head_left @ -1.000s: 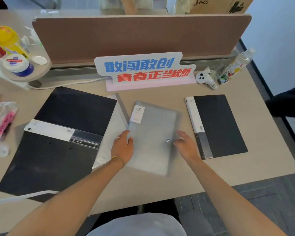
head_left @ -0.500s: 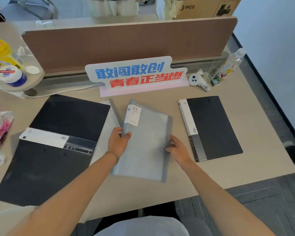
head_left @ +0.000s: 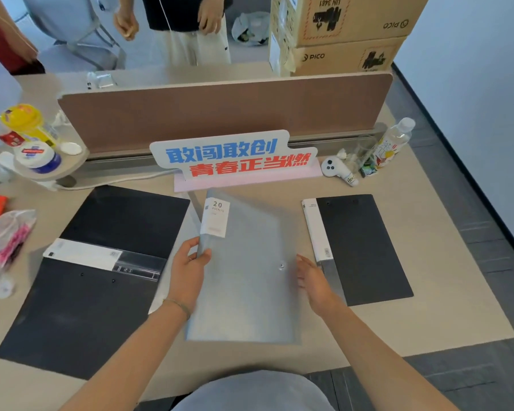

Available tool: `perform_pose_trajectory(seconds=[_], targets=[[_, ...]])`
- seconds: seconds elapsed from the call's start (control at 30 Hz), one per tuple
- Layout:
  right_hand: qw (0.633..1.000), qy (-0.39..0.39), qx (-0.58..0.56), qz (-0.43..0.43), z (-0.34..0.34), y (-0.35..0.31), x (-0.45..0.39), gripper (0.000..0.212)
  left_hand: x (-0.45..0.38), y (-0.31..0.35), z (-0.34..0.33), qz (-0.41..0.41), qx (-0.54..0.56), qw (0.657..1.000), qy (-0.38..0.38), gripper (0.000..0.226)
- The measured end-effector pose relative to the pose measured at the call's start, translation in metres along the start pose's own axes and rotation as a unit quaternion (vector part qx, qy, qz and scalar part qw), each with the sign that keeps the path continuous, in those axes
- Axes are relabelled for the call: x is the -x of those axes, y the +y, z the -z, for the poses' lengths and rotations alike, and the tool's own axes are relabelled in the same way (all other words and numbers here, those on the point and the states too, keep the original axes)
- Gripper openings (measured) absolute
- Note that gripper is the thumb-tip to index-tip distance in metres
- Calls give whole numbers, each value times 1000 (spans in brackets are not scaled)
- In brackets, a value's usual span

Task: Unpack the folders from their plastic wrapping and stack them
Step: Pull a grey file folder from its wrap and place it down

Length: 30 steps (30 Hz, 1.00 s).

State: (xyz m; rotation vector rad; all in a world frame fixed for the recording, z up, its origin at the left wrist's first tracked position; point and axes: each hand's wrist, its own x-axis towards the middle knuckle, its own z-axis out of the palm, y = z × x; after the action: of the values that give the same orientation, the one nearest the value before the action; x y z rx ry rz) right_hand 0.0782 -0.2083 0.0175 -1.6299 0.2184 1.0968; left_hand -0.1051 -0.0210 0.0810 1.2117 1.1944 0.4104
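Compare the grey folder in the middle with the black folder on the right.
The grey folder is pale and translucent; the black folder is dark and opaque. The grey one is gripped at its spine by the left hand, with the right hand at its other edge; the black one lies untouched on the desk. Both are closed and carry a white spine label.

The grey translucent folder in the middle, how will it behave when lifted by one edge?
The grey folder looks thin and translucent, so it probably bends somewhat. Its smooth, glossy cover may slip; the left hand pinches the spine edge. It seems light.
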Motion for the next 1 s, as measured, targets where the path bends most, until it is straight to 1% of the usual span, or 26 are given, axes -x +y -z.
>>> perform_pose_trajectory(seconds=[0.1,0.2,0.3,0.4,0.53,0.67,0.73,0.8,0.9,1.0], targets=[[999,-31,-8,13,8,-8,-4,37,4,0,-6,26,31,999,7,33],[999,-31,-11,33,19,-27,-6,31,8,-4,-18,60,72,995,14,38],[998,-30,7,57,30,-52,0,28,17,-3,-34,84,95,992,11,33],[995,-18,29,89,42,-73,5,25,22,-2,-51,83,106,991,14,22],[988,-9,65,141,62,-93,6,20,21,-3,-76,67,76,995,7,15],[975,11,102,196,87,-110,4,18,14,-5,-106,54,32,998,-12,17],[968,32,114,220,103,-116,0,19,9,-10,-124,50,4,998,-24,21],[964,59,116,231,119,-120,-4,19,-2,-21,-143,42,-23,998,-40,29],[955,98,127,249,145,-122,-11,18,-9,-22,-174,19,-65,996,-59,31],[949,120,154,248,171,-123,-23,21,-7,-19,-203,0,-105,992,-70,39]])
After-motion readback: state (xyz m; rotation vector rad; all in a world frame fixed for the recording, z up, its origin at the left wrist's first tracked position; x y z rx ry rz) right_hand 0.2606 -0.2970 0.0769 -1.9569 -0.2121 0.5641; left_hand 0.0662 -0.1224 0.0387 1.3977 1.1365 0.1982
